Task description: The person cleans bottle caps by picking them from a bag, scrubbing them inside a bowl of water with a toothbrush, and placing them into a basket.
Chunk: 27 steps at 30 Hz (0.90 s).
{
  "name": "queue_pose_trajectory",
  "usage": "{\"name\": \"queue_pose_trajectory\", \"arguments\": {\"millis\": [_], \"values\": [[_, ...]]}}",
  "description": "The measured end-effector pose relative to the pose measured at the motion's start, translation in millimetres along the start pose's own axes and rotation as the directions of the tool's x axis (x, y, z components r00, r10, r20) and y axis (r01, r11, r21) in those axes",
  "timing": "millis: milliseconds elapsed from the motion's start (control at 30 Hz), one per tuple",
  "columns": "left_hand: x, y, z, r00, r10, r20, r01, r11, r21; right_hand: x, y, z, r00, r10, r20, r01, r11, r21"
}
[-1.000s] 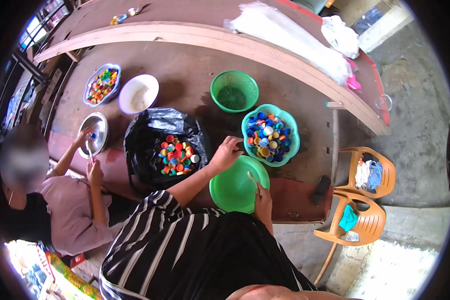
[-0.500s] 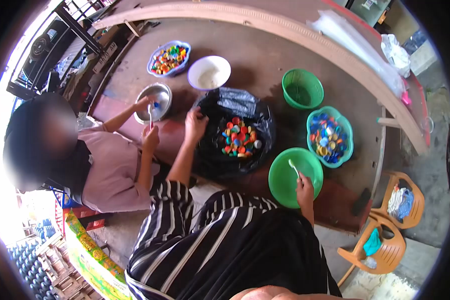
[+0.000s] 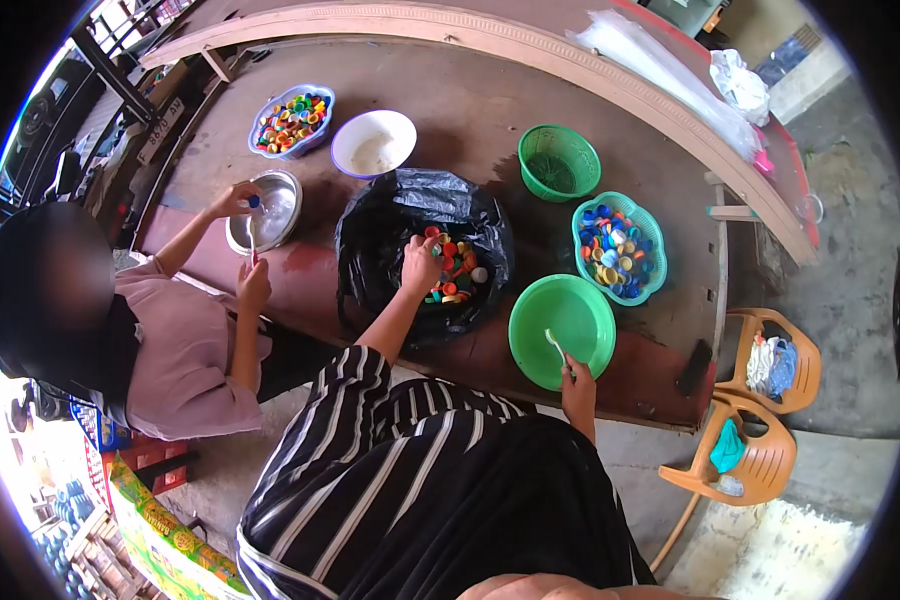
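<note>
My left hand (image 3: 422, 264) reaches into the black plastic bag (image 3: 370, 235) and touches the colourful bottle caps (image 3: 457, 268) there; its fingers are bent, and whether they grip a cap is unclear. My right hand (image 3: 578, 388) holds a white toothbrush (image 3: 553, 341) over the green basin (image 3: 595, 330), at its near edge. Just beyond this basin stands a light green basket (image 3: 655, 268) of mostly blue, white and yellow caps.
A co-worker (image 3: 185, 350) on the left holds a brush and a blue cap over a metal bowl (image 3: 280, 212). Behind are a cap-filled basket (image 3: 320, 130), a white bowl (image 3: 390, 145) and a green basket (image 3: 575, 180). Orange chairs (image 3: 770, 465) stand at right.
My left hand has moved from the bag's left rim down onto the caps inside. My right hand still holds the toothbrush at the basin. The whole view has shifted somewhat.
</note>
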State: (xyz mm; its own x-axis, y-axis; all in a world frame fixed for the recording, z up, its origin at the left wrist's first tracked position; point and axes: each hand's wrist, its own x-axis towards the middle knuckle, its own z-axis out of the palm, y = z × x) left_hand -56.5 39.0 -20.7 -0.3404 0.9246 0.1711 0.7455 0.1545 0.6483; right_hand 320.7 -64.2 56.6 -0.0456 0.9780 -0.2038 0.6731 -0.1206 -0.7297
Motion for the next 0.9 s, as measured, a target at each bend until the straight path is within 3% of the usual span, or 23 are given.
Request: {"name": "queue_pose_trajectory", "arguments": {"millis": [200,400,467,567,667,733,833,900], "values": [[14,-11,14,0.996,0.041,0.084,-0.055,0.982,0.179,-14,1,6,1.0,0.019,-0.022,-0.018,0.999,0.035],[21,-19,21,0.989,-0.06,0.137,0.024,0.968,0.251,-22,14,12,0.996,-0.038,-0.081,0.041,0.999,0.025],[17,-15,11,0.991,-0.043,0.127,0.018,0.982,0.189,-23,9,11,0.996,-0.029,-0.08,0.032,0.999,0.035],[16,-24,9,0.995,0.104,0.001,-0.104,0.993,0.059,-29,-10,3,0.997,0.05,-0.06,-0.043,0.992,0.121],[13,-21,-2,0.995,0.094,-0.045,-0.099,0.986,-0.132,-28,-12,-3,0.997,0.076,-0.034,-0.072,0.992,0.103],[8,-6,-13,1.0,0.021,-0.007,-0.022,0.985,-0.174,-20,6,1,0.997,-0.032,-0.072,0.036,0.998,0.043],[-7,27,-23,1.0,0.028,-0.001,-0.026,0.923,-0.384,-9,0,-6,0.99,-0.138,-0.041,0.132,0.985,-0.111],[-22,43,-4,0.993,0.117,-0.001,-0.107,0.905,-0.412,5,1,-8,0.984,-0.177,0.012,0.175,0.963,-0.202]]}}
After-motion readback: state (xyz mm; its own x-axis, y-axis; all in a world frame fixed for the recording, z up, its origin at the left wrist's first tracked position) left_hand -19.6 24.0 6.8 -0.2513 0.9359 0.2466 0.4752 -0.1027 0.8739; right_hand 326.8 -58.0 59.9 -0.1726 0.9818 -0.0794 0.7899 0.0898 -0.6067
